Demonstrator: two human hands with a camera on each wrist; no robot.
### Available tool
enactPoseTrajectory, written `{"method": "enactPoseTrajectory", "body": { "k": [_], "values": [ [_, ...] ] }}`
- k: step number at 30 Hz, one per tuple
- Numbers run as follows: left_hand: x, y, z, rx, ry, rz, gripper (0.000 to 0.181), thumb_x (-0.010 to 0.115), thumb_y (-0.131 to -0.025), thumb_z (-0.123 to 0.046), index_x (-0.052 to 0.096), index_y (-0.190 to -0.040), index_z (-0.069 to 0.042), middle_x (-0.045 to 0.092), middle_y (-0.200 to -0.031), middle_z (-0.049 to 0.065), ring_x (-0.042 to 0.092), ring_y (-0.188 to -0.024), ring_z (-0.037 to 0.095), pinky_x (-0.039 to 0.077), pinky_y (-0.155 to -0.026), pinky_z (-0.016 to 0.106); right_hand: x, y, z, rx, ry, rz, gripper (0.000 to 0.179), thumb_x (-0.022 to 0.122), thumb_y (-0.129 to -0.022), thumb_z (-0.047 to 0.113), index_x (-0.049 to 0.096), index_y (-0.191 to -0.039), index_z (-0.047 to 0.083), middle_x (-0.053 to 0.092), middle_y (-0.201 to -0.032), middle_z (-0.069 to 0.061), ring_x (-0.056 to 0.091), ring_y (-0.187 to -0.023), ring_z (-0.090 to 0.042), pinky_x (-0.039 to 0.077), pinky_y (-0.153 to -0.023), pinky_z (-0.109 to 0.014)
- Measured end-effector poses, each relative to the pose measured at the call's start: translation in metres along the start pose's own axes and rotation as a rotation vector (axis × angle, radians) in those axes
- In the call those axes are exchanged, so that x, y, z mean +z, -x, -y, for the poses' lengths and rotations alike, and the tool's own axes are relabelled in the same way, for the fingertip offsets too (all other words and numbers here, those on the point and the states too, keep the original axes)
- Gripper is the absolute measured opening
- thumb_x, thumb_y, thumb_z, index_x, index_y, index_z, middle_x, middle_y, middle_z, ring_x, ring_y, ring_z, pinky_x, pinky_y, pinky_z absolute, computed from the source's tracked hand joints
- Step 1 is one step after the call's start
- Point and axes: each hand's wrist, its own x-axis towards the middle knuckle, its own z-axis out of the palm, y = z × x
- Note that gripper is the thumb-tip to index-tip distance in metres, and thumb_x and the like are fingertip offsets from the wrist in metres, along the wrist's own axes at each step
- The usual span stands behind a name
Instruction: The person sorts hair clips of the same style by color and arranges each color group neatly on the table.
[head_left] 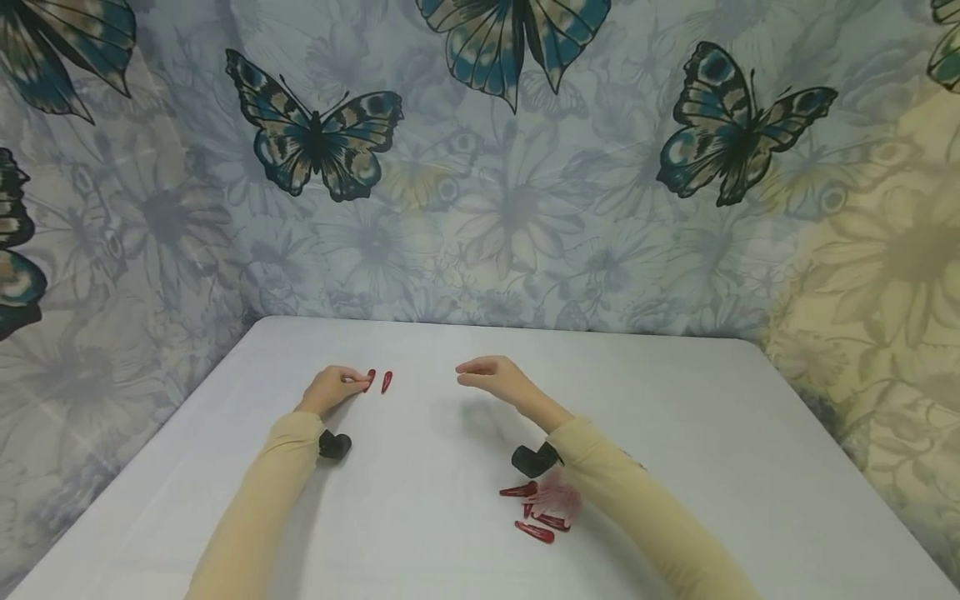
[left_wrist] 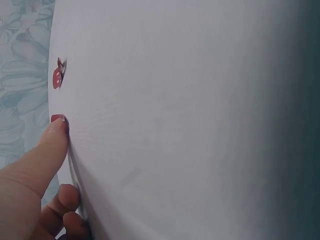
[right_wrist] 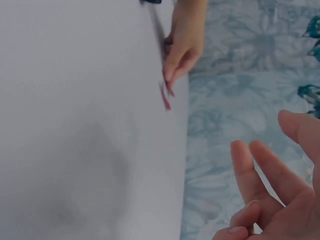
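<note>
Underneath everything, table: a white, smooth-looking top (head_left: 420,517) with rounded far corners, its far edge just before the wall; soft grey shadows fall on it beneath both arms.
Wall: pale blue-grey covering (head_left: 517,275) with large flowers, running along the left, far and right sides of the table; toward the right it turns yellowish.
Butterflies: big dark-edged figures (head_left: 315,142) in teal and cream, spread across the wall, some cut off by the edges of the head view.
Left hand: at the far left part of the table, this hand (head_left: 330,390) pinches a red clip between thumb and fingertips.
Held clip: the red clip (head_left: 371,377) is at the far left, partly covered by the fingertips.
Second clip: another red one (head_left: 387,382) lies on the table just to the right of the first, apart from it.
Right hand: this hand (head_left: 501,379) is raised over the far middle of the table, fingers loosely extended and spread, grasping nothing.
Near group: several red clips (head_left: 535,532) lie on the near part, right of the middle, beside and partly hidden by a gauzy pink piece (head_left: 557,498), close to the right forearm.
Sleeves: pale yellow fabric (head_left: 262,500) on both arms, with a black device (head_left: 335,446) at each wrist.
</note>
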Motion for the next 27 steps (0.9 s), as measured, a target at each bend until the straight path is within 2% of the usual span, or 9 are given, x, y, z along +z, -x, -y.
{"method": "enactPoseTrajectory", "body": {
  "k": [8,14,20,27],
  "values": [
    [0.002,0.001,0.0,0.013,0.002,-0.005,0.022,0.066,-0.082,-0.022,0.069,-0.09,-0.002,0.06,-0.102,0.019,0.053,-0.089,0.033,0.04,-0.076,0.045,-0.016,0.032,-0.002,-0.074,0.013,0.032,0.033,0.06,-0.086,0.027,0.062,-0.112,0.007,0.059,-0.11,-0.007,0.053,-0.098,-0.019,0.039,-0.085,-0.04],
    [0.003,0.003,0.001,-0.002,0.002,0.0,0.022,0.065,-0.082,-0.022,0.069,-0.09,-0.002,0.059,-0.103,0.02,0.053,-0.092,0.034,0.039,-0.077,0.046,-0.026,0.055,-0.008,-0.146,0.036,0.022,0.031,0.059,-0.087,0.025,0.062,-0.111,0.005,0.06,-0.108,-0.007,0.05,-0.102,-0.021,0.031,-0.09,-0.044],
    [0.005,0.0,0.005,-0.003,0.007,-0.014,0.023,0.066,-0.082,-0.024,0.07,-0.09,-0.003,0.06,-0.102,0.019,0.053,-0.091,0.034,0.039,-0.076,0.046,-0.035,0.076,-0.019,-0.148,0.047,0.006,0.028,0.06,-0.087,0.023,0.064,-0.107,0.005,0.061,-0.105,-0.007,0.049,-0.103,-0.021,0.029,-0.091,-0.046],
    [0.002,0.0,0.005,-0.01,0.001,-0.014,0.022,0.066,-0.082,-0.024,0.07,-0.09,-0.004,0.06,-0.102,0.018,0.053,-0.091,0.033,0.039,-0.076,0.046,-0.031,0.091,-0.031,-0.166,0.065,-0.007,0.023,0.061,-0.086,0.019,0.065,-0.103,0.005,0.062,-0.101,-0.008,0.05,-0.099,-0.02,0.033,-0.087,-0.043]
  ]
}}
